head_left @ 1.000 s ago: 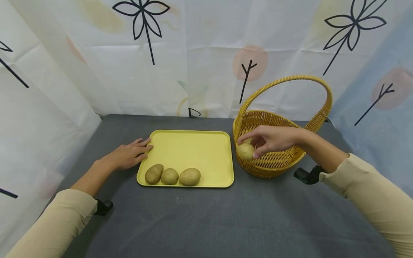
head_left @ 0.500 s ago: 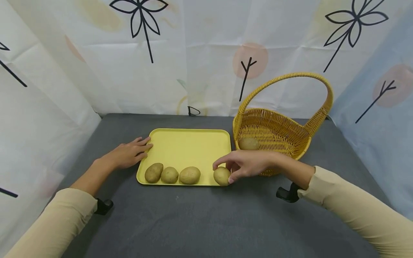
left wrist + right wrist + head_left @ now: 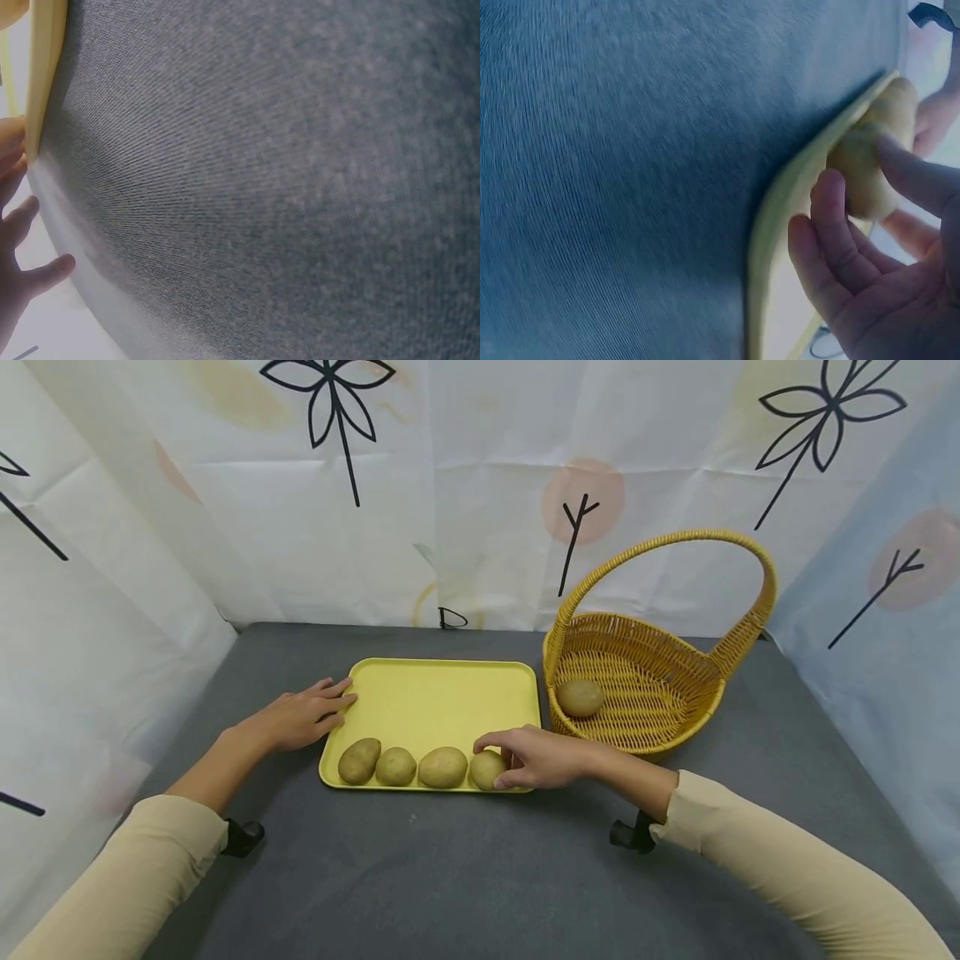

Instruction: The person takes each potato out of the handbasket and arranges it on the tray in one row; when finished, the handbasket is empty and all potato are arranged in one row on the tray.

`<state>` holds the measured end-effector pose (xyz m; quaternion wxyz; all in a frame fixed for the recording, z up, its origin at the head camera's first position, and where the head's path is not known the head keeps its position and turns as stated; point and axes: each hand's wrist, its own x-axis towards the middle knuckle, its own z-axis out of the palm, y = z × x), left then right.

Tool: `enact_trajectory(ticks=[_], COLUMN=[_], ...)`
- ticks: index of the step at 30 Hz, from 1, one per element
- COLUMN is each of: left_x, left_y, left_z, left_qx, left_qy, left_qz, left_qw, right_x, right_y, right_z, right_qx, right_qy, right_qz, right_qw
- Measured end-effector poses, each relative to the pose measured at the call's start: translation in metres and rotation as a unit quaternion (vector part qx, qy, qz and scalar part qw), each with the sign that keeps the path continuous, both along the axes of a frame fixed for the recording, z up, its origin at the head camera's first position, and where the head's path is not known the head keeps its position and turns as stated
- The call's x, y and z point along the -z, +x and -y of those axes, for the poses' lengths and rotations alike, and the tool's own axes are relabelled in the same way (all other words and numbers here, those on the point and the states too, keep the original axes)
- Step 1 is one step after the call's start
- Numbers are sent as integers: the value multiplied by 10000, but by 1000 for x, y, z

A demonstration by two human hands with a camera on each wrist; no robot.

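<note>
Along the near edge of a yellow tray lies a row of potatoes. My right hand pinches the rightmost potato between thumb and fingers, beside the large oval potato. Farther left in the row are a small round potato and a longer potato. My left hand rests at the tray's left rim with its fingers spread. In the right wrist view, the thumb and fingers are around the held potato.
A yellow wicker basket with a tall handle stands right of the tray. One potato lies inside at its left. My right forearm passes in front of the basket. Patterned curtains hang behind the dark grey tabletop.
My right hand has carried the potato from the basket leftward and down to the tray's near edge, up to the other potatoes. The left hand has stayed at the rim.
</note>
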<state>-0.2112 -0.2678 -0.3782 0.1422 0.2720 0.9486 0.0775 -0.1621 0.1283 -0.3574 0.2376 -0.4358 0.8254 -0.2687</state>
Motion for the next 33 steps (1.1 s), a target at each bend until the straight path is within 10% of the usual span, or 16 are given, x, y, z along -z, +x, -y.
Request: enact_trajectory(ticks=[16,33], left_x=[1,2], left_y=[1,3], left_z=[-1,-1], left_qx=[-10,46], left_qy=[60,157], left_qz=[-18,-83], left_qw=[10000,9998], right_x=[2,-75], right_y=[4,-8], right_z=[2,-62], right_qx=[408,522], right_qy=[171,366], right_qz=[248,410], right_qw=[9987,9971])
